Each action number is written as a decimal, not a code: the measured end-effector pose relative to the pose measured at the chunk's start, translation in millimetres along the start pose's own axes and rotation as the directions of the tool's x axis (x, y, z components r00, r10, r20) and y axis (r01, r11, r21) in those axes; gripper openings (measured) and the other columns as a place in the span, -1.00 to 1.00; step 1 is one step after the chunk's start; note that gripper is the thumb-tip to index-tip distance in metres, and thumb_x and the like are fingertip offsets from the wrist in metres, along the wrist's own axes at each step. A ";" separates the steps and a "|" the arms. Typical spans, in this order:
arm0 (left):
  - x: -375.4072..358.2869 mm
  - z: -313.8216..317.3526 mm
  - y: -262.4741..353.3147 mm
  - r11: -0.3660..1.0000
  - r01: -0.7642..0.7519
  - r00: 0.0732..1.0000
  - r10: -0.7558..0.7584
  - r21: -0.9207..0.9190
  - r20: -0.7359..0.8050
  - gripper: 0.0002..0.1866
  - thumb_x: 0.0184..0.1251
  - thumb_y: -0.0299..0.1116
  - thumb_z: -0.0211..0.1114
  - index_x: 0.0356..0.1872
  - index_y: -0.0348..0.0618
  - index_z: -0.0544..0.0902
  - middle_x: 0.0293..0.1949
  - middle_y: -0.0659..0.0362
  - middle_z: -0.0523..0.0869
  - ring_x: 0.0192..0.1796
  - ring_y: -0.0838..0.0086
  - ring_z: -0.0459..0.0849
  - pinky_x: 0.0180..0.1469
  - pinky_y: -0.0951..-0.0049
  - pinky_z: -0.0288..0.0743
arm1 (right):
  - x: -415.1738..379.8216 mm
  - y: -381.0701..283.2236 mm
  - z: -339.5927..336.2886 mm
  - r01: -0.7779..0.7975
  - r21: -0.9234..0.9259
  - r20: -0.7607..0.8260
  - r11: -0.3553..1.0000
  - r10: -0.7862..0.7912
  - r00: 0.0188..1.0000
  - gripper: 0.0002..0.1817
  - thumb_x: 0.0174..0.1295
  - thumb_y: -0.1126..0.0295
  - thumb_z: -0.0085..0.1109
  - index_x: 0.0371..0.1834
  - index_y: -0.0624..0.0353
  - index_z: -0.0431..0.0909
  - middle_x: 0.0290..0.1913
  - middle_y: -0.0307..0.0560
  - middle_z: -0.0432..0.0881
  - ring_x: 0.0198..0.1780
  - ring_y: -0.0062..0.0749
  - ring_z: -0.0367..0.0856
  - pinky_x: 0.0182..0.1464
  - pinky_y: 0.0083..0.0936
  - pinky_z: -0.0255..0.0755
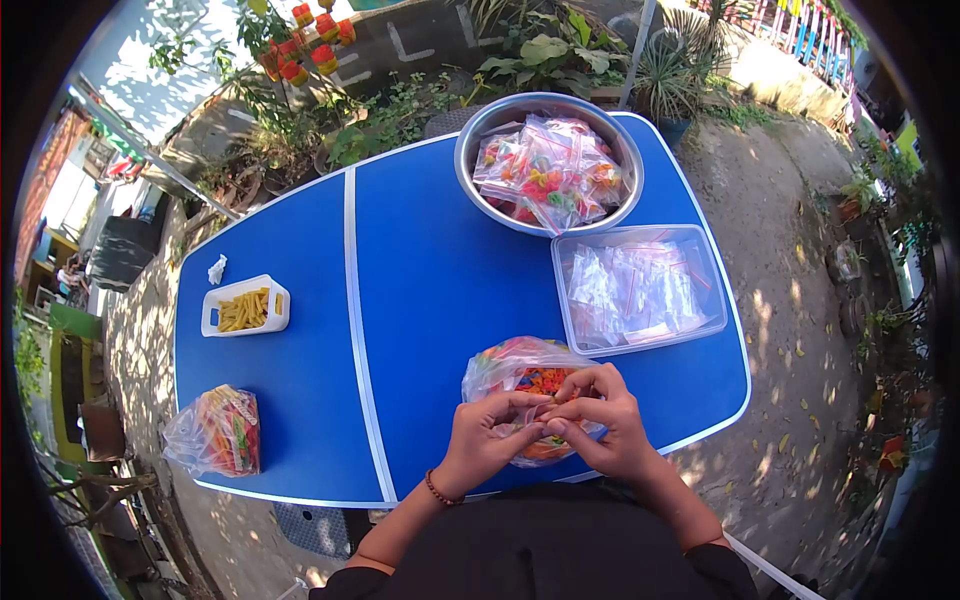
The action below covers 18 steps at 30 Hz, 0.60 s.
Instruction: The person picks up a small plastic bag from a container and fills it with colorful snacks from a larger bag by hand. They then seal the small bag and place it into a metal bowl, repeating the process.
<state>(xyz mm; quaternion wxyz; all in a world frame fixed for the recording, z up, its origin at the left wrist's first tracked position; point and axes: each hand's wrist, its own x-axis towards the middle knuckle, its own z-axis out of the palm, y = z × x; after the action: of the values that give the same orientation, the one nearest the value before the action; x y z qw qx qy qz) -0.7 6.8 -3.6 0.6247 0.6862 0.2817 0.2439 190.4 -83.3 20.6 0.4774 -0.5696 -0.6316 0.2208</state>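
My left hand (487, 428) and my right hand (600, 418) meet in front of me with fingertips pinched together. Between them is a small clear plastic bag (508, 427), mostly hidden by the fingers. Right below and behind the hands, a large clear plastic bag (500, 368) stands open on the table, full of small, brightly coloured pieces in red, orange, yellow and green. What the pieces are is too small to tell.
On the blue folding table (420, 260), a metal basin (465, 170) holds filled packets. A clear tub (640, 346) contains small zip bags. At left are a white basket (210, 318) of yellow tube-like pieces, a crumpled white scrap (217, 268) and a bag of colourful sticks (225, 432).
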 end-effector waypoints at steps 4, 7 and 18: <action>-0.9 5.4 -7.6 0.933 0.051 0.992 -0.088 -0.357 -0.090 -0.68 0.40 -0.45 0.42 0.09 -0.40 0.66 -0.01 -0.02 0.80 0.01 0.45 0.79 0.06 0.45 0.70 | -0.2 -0.8 7.9 -0.248 0.120 -0.119 0.961 0.262 0.958 -0.87 0.18 0.52 0.32 -0.22 0.12 0.76 -0.15 -0.09 0.66 -0.14 -0.22 0.66 -0.09 -0.32 0.57; 0.0 -1.0 -13.2 0.925 0.056 0.987 -0.108 -0.376 -0.120 -0.70 0.49 -0.46 0.31 0.15 -0.39 0.61 0.01 -0.06 0.78 0.06 0.38 0.78 0.11 0.40 0.70 | -7.7 17.4 8.9 -0.207 -0.197 0.142 0.958 0.237 0.961 -0.90 0.19 0.48 0.35 -0.23 0.13 0.76 -0.15 -0.13 0.65 -0.14 -0.22 0.64 -0.10 -0.33 0.57; -2.5 -6.7 -11.2 0.873 0.181 0.974 -0.224 -0.453 -0.042 -0.72 0.46 -0.43 0.36 0.07 -0.38 0.66 -0.06 -0.04 0.81 -0.03 0.40 0.82 0.00 0.44 0.74 | -6.1 16.4 10.6 -0.243 0.034 -0.009 0.969 0.243 0.970 -0.89 0.15 0.57 0.40 -0.26 0.21 0.75 -0.18 -0.05 0.74 -0.21 -0.20 0.71 -0.14 -0.40 0.59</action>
<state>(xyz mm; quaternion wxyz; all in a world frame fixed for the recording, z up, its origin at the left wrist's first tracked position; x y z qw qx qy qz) -8.0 10.6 -14.0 0.7736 0.4793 0.3173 0.2667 189.0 -82.0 0.3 0.4601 -0.6363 -0.5503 0.2840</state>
